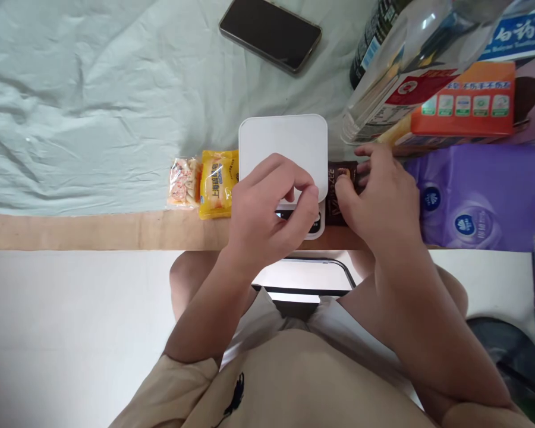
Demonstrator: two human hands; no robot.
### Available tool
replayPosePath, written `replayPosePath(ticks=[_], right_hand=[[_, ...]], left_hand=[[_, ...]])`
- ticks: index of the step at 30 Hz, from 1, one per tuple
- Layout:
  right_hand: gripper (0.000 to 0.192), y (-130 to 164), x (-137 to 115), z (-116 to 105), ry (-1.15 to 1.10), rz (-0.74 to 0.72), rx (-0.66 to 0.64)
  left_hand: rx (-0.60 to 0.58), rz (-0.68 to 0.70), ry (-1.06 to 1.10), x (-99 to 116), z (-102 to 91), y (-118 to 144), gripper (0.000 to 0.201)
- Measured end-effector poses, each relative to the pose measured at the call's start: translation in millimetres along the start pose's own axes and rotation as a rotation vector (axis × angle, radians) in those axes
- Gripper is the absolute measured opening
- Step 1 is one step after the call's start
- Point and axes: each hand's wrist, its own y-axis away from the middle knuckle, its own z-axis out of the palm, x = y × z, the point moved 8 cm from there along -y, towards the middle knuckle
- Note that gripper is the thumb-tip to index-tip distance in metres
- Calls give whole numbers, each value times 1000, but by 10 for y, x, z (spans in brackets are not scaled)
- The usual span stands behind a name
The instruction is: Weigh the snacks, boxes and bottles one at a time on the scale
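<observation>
The fingertips (pixel 310 196) of the left hand (pixel 267 208) were curled down and pressed onto the near edge of a small white square kitchen scale (pixel 283 142), just where its dark display strip (pixel 314 224) could be made out; nothing was held in them. The right hand (pixel 383 196) was laid over a dark brown foil snack packet (pixel 339 178), thumb on its near side and fingers folded over its far side, so the packet appeared loosely pinched (a firm grip could not be confirmed). The packet was found touching the scale's right edge, its long axis running away from the person, so the right hand was plainly the nearer one and the scale's platform lay immediately to its left. A yellow wrapped snack (pixel 218 183) was set against the scale's opposite side, all on the wooden table edge (pixel 93 230).
</observation>
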Motion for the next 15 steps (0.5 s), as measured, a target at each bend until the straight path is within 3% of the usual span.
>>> replayPosePath(ticks=[4, 8, 12, 15], right_hand=[[47, -35, 20, 42, -103, -28, 34], [45, -45, 24, 18, -282, -185, 165], [39, 64, -68, -218, -349, -336, 347], [34, 182, -174, -397, -502, -395, 456]], left_hand=[[-23, -75, -23, -19, 25, 0, 20], [-25, -151, 10, -48, 20, 15, 20], [-8, -163, 48, -67, -20, 34, 18], [-48, -312, 91, -163, -15, 76, 7]])
